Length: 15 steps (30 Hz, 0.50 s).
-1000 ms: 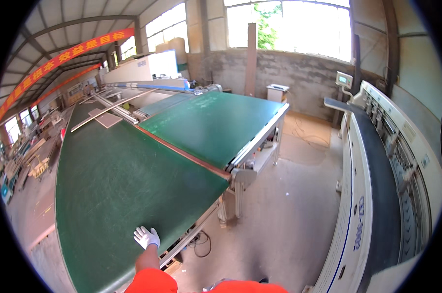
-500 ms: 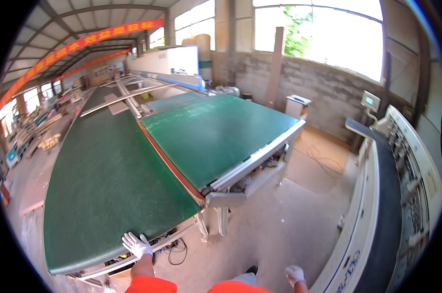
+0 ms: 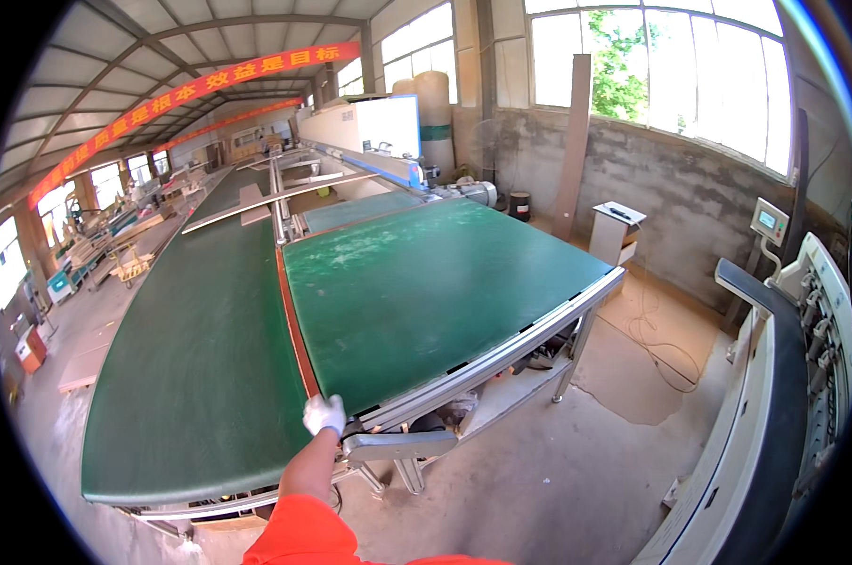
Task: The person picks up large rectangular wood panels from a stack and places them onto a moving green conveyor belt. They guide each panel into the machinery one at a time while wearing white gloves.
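Note:
My left hand (image 3: 325, 414), in a white glove with an orange sleeve behind it, is at the near end of a long red-brown strip (image 3: 295, 325). Its fingers look curled over that end, though the far side of the grip is hidden. The strip runs between two green conveyor belts, a long one (image 3: 195, 377) to the left and a shorter, wider one (image 3: 435, 292) to the right. A grey metal bracket (image 3: 402, 445) juts out just right of my wrist. My right hand is out of view.
A white machine with a dark padded edge (image 3: 765, 405) stands along the right, with a small control screen (image 3: 770, 219) above it. Across the far belt lies a long pale board (image 3: 280, 201). A white stand (image 3: 616, 231) is near the wall, and a loose cable (image 3: 666, 353) lies on the floor.
My left hand has moved forward and right, from lying spread on the left belt to the strip's near end. My right hand has left the view, which has shifted.

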Motion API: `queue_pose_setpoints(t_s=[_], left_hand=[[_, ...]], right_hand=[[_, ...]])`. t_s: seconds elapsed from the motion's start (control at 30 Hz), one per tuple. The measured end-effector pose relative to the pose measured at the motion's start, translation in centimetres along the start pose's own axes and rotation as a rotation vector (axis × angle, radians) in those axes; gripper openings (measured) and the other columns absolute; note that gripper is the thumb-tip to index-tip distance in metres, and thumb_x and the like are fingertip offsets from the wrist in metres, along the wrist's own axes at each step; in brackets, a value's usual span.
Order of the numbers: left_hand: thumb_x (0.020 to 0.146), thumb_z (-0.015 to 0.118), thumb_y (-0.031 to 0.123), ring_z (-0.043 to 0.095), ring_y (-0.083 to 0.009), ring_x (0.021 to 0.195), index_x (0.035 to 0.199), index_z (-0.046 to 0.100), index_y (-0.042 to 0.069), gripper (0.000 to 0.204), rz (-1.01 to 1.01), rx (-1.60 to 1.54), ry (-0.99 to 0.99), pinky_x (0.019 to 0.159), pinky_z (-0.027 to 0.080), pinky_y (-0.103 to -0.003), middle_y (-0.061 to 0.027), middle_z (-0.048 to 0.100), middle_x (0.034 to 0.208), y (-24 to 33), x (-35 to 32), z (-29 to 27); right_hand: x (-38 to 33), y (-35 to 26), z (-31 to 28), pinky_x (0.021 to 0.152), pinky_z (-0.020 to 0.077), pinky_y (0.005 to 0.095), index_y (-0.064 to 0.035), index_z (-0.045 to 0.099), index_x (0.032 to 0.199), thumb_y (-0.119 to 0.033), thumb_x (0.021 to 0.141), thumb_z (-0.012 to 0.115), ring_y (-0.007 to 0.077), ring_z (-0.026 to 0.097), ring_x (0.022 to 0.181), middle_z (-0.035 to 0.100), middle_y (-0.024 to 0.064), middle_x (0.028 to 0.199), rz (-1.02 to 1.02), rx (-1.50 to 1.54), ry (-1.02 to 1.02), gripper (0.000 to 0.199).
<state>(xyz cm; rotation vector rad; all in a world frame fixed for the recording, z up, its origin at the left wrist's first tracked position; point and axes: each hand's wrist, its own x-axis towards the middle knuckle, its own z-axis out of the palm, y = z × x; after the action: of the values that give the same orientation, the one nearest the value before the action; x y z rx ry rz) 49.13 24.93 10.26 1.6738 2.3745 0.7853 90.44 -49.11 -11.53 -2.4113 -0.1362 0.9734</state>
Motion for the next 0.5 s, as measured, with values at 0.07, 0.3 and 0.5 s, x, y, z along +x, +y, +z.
queue_pose_setpoints(t_s=[0.07, 0.3, 0.5], left_hand=[[0.101, 0.064, 0.055, 0.056, -0.0378, 0.145, 0.145, 0.066, 0.005, 0.066, 0.283, 0.016, -0.087, 0.123, 0.042, -0.051, -0.0201, 0.064, 0.151, 3.9, -1.0, 2.9], [0.103, 0.055, 0.067, 0.028, -0.0453, 0.165, 0.168, 0.044, 0.005, 0.091, 0.346, 0.337, -0.185, 0.136, 0.017, -0.058, -0.0218, 0.037, 0.176, 16.6, -9.3, 11.1], [0.105, 0.051, 0.068, 0.015, -0.0459, 0.170, 0.173, 0.035, 0.003, 0.095, 0.066, 0.274, -0.281, 0.138, 0.007, -0.057, -0.0254, 0.023, 0.183, 22.0, -13.0, 12.7]], right_hand=[[4.5, -3.1, -3.2, 0.083, 0.0592, 0.0492, -0.0055, 0.084, 0.103, -0.045, 0.100, 0.075, 0.0320, 0.076, 0.091, 0.082, 0.0102, 0.100, -0.055, -0.036, -0.011, 0.040], [23.7, -5.8, -14.9, 0.085, 0.0594, 0.0510, -0.0052, 0.084, 0.104, -0.048, 0.100, 0.073, 0.0354, 0.077, 0.095, 0.083, 0.0124, 0.104, -0.176, -0.191, -0.026, 0.045], [39.4, -5.1, -26.9, 0.087, 0.0596, 0.0525, -0.0050, 0.084, 0.104, -0.052, 0.100, 0.071, 0.0384, 0.078, 0.098, 0.084, 0.0143, 0.107, -0.349, -0.579, 0.054, 0.048]])
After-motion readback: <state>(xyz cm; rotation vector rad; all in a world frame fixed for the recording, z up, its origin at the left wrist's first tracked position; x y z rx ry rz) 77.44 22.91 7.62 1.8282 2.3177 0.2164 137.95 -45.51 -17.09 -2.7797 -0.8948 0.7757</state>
